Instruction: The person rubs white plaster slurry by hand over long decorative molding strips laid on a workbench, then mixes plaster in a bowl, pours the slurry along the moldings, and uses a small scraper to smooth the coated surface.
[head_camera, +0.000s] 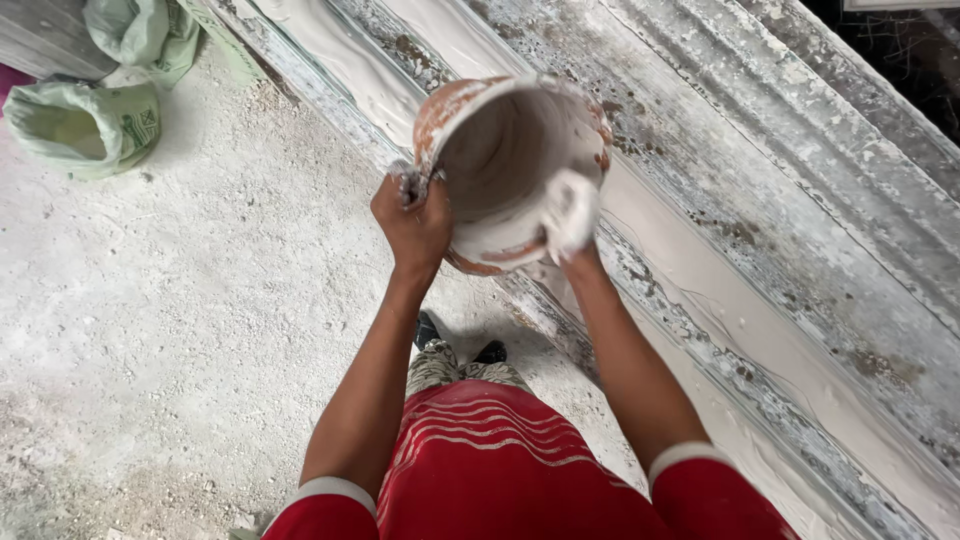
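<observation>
Left hand (412, 222) grasps the plaster-caked bucket (505, 165) rim; right hand (570, 212), coated white, grips the near rim, fingers indistinct. Mould (760, 300) right, cut off.

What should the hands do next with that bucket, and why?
Probably tip the bucket a little further over the long mould. The left hand grips its rim, and the right hand, coated in white plaster, is at the lip. The bucket already leans toward the wet white channel, and its inside looks nearly scraped out.
</observation>
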